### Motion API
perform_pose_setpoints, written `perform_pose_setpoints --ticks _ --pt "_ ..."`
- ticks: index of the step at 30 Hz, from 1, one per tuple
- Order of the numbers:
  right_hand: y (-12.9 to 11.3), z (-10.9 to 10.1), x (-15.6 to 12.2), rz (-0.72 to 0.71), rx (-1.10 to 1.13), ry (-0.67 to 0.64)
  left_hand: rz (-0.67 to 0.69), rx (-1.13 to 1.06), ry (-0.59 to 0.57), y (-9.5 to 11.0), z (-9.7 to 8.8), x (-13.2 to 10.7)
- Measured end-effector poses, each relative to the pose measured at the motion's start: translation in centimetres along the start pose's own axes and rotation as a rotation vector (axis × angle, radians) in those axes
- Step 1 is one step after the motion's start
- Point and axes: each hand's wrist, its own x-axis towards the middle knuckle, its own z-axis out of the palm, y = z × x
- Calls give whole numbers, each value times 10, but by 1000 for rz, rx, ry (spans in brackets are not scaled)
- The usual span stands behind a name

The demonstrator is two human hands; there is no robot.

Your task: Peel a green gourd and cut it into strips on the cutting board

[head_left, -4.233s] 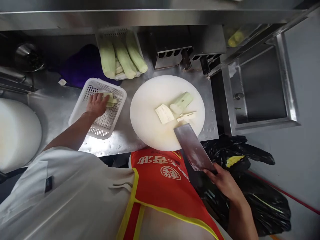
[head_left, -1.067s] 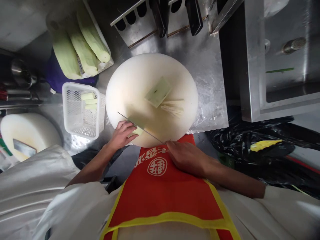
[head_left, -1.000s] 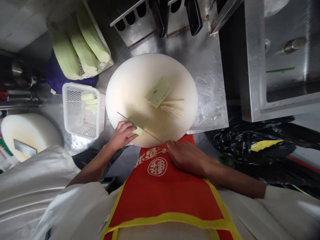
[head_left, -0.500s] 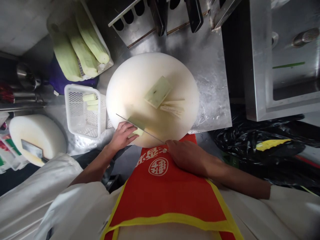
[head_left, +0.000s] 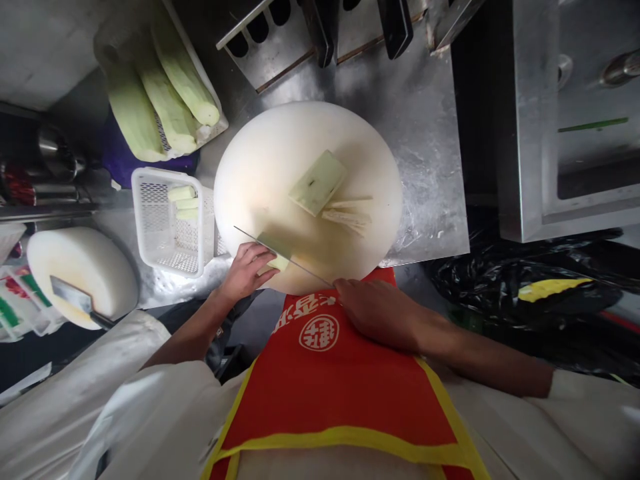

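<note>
A round white cutting board [head_left: 280, 160] lies on the steel counter. My left hand [head_left: 245, 270] presses curled fingers on a pale green vegetable piece [head_left: 276, 256] at the board's near edge. My right hand [head_left: 373, 310] grips the handle of a cleaver [head_left: 280, 253], whose blade shows edge-on and rests on that piece beside my left fingers. A flat green slab [head_left: 317, 181] and thin cut strips [head_left: 347, 213] lie near the board's middle.
A white perforated basket [head_left: 155, 237] with cut pieces stands left of the board. Behind it a tray holds peeled green gourds [head_left: 165, 100]. A knife rack [head_left: 320, 33] is at the back, a steel sink [head_left: 565, 120] at right, black bags [head_left: 520, 293] below, and a second board with a cleaver [head_left: 80, 280] far left.
4.2 s ago my left hand was in the basket and the cleaver hung off the board. Since a second ago both hands have held the same pose; only the view shifted slightly.
</note>
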Motion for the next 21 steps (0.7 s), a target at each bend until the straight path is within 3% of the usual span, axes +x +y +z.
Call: perform_pose_setpoints --ticks 15,21 --pt "-3 -5 3 5 -2 -27 42 14 35 2 1 2" --pt "-3 14 40 -71 -95 67 5 -4 25 1 2 1"
